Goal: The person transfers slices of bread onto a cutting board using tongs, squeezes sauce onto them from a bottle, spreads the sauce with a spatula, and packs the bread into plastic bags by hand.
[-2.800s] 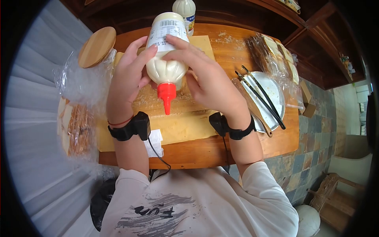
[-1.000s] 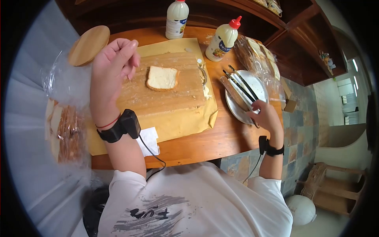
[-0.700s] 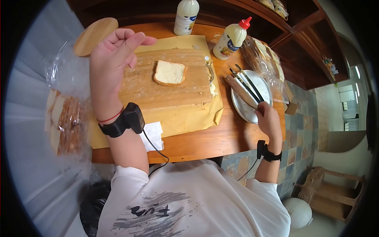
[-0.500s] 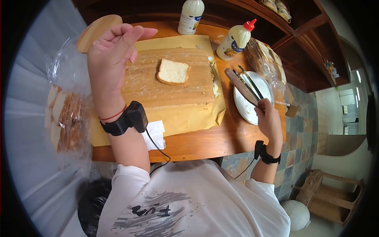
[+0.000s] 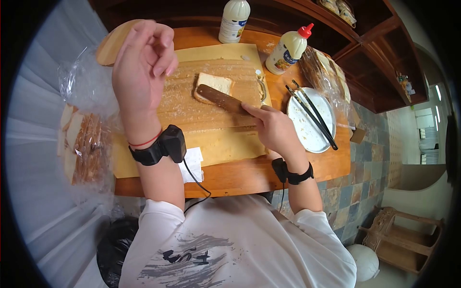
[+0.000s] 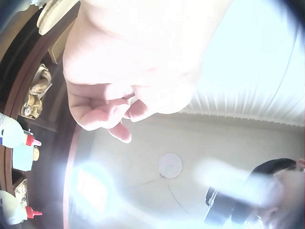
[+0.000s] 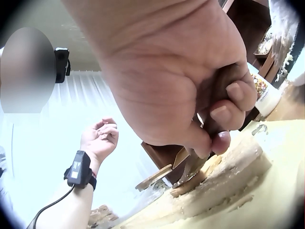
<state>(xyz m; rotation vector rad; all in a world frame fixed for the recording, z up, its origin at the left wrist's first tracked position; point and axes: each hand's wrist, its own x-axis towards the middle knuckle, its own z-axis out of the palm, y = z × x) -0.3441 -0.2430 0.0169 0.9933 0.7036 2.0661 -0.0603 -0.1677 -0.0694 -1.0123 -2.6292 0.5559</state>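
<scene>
A slice of white bread [image 5: 214, 84] lies on the wooden board [image 5: 187, 115], near its right side. My right hand [image 5: 276, 128] grips a brown wooden spatula [image 5: 222, 99], with the forefinger stretched along it. The spatula's flat rounded end reaches over the front part of the slice and hides some of it. In the right wrist view, the fingers of the right hand [image 7: 167, 81] curl round the handle. My left hand [image 5: 146, 72] is raised over the board's left side, palm up. Its fingers hang loosely bent with nothing in them, as the left hand [image 6: 138, 57] in the left wrist view also shows.
A red-tipped dressing bottle [image 5: 286, 53] and another dressing bottle [image 5: 234, 24] stand behind the board. Right of it, black tongs [image 5: 314, 117] lie across a white plate [image 5: 302, 137]. Bagged bread lies at both sides [image 5: 89, 149]. A round wooden lid [image 5: 113, 44] sits back left.
The dressing bottle was set down at the back right. My right hand then picked the wooden spatula off the plate and brought it left over the bread. My left hand stays raised.
</scene>
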